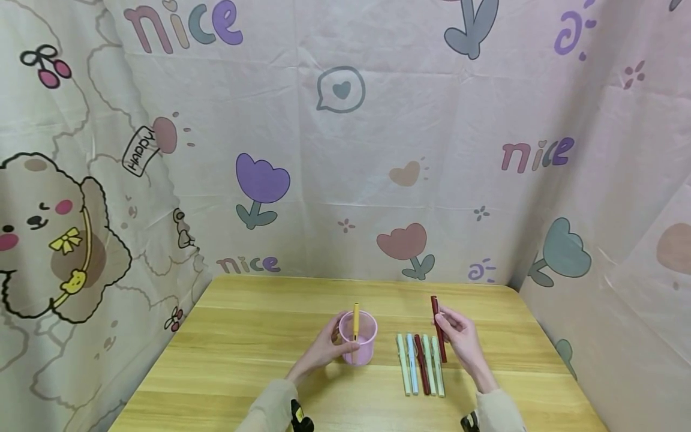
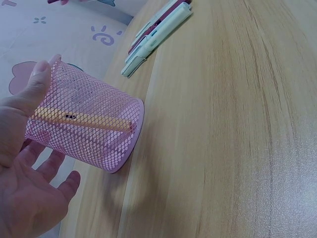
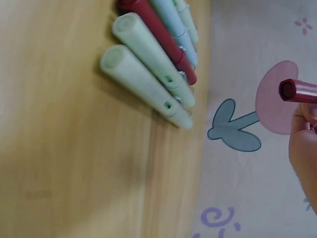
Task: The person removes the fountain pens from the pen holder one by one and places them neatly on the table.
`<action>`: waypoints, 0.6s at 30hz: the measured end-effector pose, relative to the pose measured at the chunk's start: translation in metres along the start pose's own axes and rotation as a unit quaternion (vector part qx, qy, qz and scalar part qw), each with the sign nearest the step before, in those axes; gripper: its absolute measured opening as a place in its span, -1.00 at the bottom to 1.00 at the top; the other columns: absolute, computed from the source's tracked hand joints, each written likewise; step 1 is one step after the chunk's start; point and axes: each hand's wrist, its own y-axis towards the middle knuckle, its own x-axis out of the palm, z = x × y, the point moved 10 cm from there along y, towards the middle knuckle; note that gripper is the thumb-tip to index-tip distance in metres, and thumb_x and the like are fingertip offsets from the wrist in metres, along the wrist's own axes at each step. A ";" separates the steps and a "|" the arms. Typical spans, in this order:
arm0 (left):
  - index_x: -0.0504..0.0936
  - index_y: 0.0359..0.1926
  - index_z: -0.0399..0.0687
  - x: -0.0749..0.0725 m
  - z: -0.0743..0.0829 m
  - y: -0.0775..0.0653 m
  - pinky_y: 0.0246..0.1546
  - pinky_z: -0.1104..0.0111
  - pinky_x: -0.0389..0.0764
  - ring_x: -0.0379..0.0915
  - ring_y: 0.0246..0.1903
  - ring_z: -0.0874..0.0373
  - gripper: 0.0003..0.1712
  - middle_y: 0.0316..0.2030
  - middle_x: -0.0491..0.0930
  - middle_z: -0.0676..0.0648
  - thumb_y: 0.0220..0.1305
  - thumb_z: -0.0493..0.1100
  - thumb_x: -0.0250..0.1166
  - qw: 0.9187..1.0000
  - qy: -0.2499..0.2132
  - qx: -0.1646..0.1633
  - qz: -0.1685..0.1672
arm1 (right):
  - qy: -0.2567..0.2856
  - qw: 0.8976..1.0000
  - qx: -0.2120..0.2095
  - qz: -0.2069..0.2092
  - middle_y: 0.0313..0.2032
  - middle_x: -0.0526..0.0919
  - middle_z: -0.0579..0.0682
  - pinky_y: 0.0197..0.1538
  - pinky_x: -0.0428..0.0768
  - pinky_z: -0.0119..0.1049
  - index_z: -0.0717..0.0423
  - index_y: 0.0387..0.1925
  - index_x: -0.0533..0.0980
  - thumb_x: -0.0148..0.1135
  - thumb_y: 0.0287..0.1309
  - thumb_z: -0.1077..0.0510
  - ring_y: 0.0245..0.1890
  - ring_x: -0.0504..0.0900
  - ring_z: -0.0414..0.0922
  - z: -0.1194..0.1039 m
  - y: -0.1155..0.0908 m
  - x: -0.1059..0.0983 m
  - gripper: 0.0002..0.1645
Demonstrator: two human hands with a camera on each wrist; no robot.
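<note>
My left hand grips a pink mesh pen cup, thumb on the near side and fingers around the far side. Inside the cup leans one yellow pen, its top above the rim; the left wrist view shows the pen through the mesh. To the right, my right hand pinches a dark red pen above the table. Just left of that hand lie several capped pens side by side: pale green ones, a light blue one and another dark red one.
Everything rests on a wood-grain table. A printed fabric curtain hangs behind it and along both sides. The row of pens lies between the cup and my right hand.
</note>
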 end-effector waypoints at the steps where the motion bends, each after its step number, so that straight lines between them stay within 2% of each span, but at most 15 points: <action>1: -0.02 0.31 -0.30 0.000 0.001 0.000 0.25 -0.20 -0.02 0.00 0.25 -0.34 -0.09 0.27 0.09 -0.39 0.03 -0.22 0.30 1.000 0.001 -0.002 -0.001 | -0.008 1.000 0.012 0.008 -0.46 0.65 -0.23 -0.59 0.38 -0.53 0.35 0.15 0.26 0.03 0.18 0.25 -0.58 0.46 -0.35 0.004 0.000 -0.003 -0.50; 5: -0.03 0.31 -0.29 0.000 0.000 0.000 0.23 -0.21 0.01 0.01 0.24 -0.36 -0.09 0.27 0.09 -0.39 0.04 -0.21 0.30 1.000 0.007 0.000 0.001 | -0.036 0.998 0.041 0.012 -0.40 0.63 -0.31 -0.50 0.50 -0.53 0.30 0.16 0.26 0.06 0.18 0.15 -0.46 0.54 -0.37 0.016 -0.002 -0.011 -0.45; 9: -0.03 0.32 -0.22 -0.002 -0.014 0.003 0.23 -0.19 0.05 0.03 0.25 -0.32 -0.06 0.28 0.10 -0.34 0.02 -0.17 0.32 1.000 0.010 -0.001 0.010 | -0.050 0.996 0.069 0.007 -0.34 0.62 -0.36 -0.40 0.57 -0.50 0.29 0.15 0.29 0.07 0.17 0.07 -0.36 0.55 -0.40 0.020 -0.006 -0.014 -0.43; 12: -0.02 0.32 -0.21 -0.002 -0.015 0.003 0.25 -0.17 0.04 0.03 0.25 -0.30 -0.06 0.29 0.09 -0.33 0.02 -0.16 0.33 1.000 0.008 -0.008 0.012 | -0.061 0.995 0.083 0.010 -0.30 0.61 -0.39 -0.33 0.59 -0.47 0.26 0.16 0.29 0.06 0.17 0.02 -0.30 0.55 -0.40 0.024 -0.009 -0.018 -0.42; 13: -0.02 0.32 -0.23 -0.001 -0.010 0.001 0.25 -0.17 0.04 0.03 0.25 -0.31 -0.07 0.28 0.09 -0.34 0.02 -0.17 0.32 1.000 0.008 -0.009 0.010 | -0.067 0.994 0.086 0.013 -0.30 0.60 -0.38 -0.34 0.58 -0.46 0.23 0.16 0.30 0.06 0.17 0.00 -0.30 0.54 -0.40 0.027 -0.009 -0.020 -0.41; 15: -0.02 0.32 -0.26 0.000 -0.002 -0.002 0.25 -0.17 0.03 0.02 0.25 -0.33 -0.08 0.28 0.08 -0.36 0.03 -0.18 0.31 1.000 0.009 -0.013 0.003 | -0.073 0.993 0.091 0.014 -0.34 0.58 -0.36 -0.42 0.54 -0.47 0.18 0.16 0.30 0.05 0.17 -0.04 -0.39 0.51 -0.40 0.030 -0.010 -0.022 -0.41; 18: -0.05 0.33 -0.25 0.001 0.000 -0.002 0.25 -0.17 0.04 0.02 0.25 -0.31 -0.07 0.29 0.05 -0.36 0.05 -0.17 0.30 1.000 0.014 -0.015 -0.006 | -0.075 0.992 0.097 0.016 -0.46 0.54 -0.29 -0.62 0.40 -0.45 0.12 0.15 0.30 0.01 0.18 -0.09 -0.62 0.38 -0.38 0.034 -0.013 -0.025 -0.42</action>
